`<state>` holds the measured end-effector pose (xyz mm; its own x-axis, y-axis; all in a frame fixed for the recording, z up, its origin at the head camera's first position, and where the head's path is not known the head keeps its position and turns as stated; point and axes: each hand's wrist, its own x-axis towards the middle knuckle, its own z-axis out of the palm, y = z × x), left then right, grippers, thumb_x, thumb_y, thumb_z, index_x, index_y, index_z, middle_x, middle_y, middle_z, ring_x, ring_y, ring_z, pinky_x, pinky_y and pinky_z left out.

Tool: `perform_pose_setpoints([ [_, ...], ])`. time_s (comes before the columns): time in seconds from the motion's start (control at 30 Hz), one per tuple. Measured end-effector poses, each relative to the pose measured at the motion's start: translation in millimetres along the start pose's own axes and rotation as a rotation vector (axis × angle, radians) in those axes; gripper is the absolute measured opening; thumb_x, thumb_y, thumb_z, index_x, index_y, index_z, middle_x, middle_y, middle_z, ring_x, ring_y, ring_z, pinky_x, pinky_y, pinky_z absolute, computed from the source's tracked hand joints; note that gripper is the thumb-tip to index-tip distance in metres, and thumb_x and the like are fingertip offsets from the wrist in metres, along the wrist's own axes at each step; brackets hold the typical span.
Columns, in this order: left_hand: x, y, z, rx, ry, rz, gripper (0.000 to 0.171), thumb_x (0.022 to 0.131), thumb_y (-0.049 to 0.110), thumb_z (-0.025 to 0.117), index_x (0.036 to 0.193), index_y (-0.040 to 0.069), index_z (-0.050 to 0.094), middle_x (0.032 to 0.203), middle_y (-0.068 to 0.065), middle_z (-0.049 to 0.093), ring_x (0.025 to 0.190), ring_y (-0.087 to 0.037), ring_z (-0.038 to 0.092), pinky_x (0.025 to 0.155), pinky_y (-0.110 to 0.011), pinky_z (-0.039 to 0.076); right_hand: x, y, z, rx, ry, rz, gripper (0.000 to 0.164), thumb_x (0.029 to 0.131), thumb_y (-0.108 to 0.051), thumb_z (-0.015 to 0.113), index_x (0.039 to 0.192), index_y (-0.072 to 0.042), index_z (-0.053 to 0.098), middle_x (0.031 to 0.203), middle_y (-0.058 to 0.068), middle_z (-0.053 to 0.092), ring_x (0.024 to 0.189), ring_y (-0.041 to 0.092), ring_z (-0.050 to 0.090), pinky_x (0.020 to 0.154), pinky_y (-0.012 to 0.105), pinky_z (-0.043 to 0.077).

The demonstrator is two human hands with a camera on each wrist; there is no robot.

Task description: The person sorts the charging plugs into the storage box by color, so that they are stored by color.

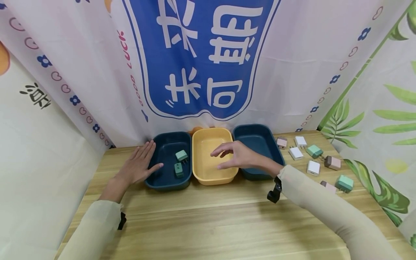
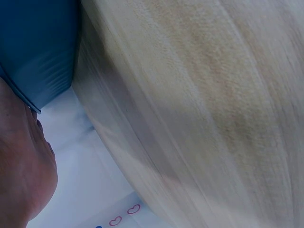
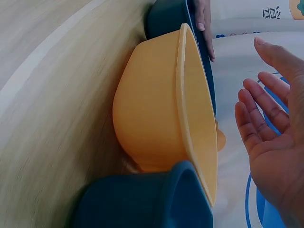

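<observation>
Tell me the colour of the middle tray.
The middle tray is yellow; the head view shows it best.

Setting: a curtained-off tabletop workspace is seen; the wood-grain table [image 1: 201,224] is bordered on three sides by printed cloth hangings [image 1: 292,90]. Room type beyond cannot be determined.

The left bin [image 1: 167,151] and right bin [image 1: 255,142] were dark blue, the middle bin [image 1: 206,144] yellow. Chargers [image 1: 313,168] were white, two-toned green and, it seemed, brownish pink. The tabletop [image 1: 201,224] showed tan wood grain; the sleeves [image 1: 316,200] were cream.
</observation>
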<state>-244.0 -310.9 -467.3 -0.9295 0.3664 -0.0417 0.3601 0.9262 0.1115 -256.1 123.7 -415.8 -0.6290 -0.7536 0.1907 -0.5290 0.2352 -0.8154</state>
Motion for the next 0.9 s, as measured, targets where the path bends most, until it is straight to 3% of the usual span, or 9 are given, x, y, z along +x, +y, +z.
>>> perform_pose_setpoints([
  [0.17, -1.1, 1.0, -1.0, 0.010, -0.003, -0.005, 0.099, 0.107, 0.067, 0.041, 0.169, 0.001, 0.004, 0.178, -0.020, 0.001, 0.163, -0.042, 0.005, 0.131, -0.060, 0.003, -10.4, 1.1, -5.7, 0.005, -0.017, -0.029, 0.041, 0.087, -0.011, 0.088, 0.124, -0.001, 0.076, 0.126, 0.017, 0.074, 0.117, 0.041, 0.067, 0.100, 0.062, 0.056],
  [0.33, -1.8, 1.5, -2.0, 0.019, -0.005, -0.006, 0.098, 0.107, 0.067, 0.039, 0.169, 0.000, 0.004, 0.177, -0.020, 0.001, 0.163, -0.042, 0.005, 0.131, -0.061, 0.004, -21.7, 0.8, -12.0, -0.013, -0.033, -0.050, 0.040, 0.086, -0.010, 0.089, 0.124, -0.007, 0.077, 0.124, 0.006, 0.075, 0.115, 0.023, 0.069, 0.097, 0.059, 0.058],
  [0.43, -2.3, 1.2, -2.3, 0.025, -0.009, -0.007, 0.098, 0.107, 0.067, 0.039, 0.169, 0.000, 0.003, 0.177, -0.020, 0.000, 0.163, -0.042, 0.005, 0.131, -0.062, 0.004, -29.4, 1.6, -16.0, -0.038, -0.043, -0.049, 0.040, 0.086, -0.011, 0.089, 0.124, -0.007, 0.077, 0.125, 0.007, 0.076, 0.113, 0.015, 0.068, 0.096, 0.056, 0.059],
  [0.9, -1.3, 0.6, -2.0, 0.018, -0.013, -0.005, 0.098, 0.107, 0.067, 0.039, 0.169, 0.001, 0.002, 0.177, -0.020, 0.000, 0.163, -0.042, 0.004, 0.130, -0.062, 0.004, -60.0, 3.5, -35.8, -0.085, -0.058, -0.043, 0.043, 0.087, -0.014, 0.089, 0.128, -0.011, 0.077, 0.130, 0.007, 0.074, 0.120, 0.031, 0.069, 0.097, 0.051, 0.059],
])
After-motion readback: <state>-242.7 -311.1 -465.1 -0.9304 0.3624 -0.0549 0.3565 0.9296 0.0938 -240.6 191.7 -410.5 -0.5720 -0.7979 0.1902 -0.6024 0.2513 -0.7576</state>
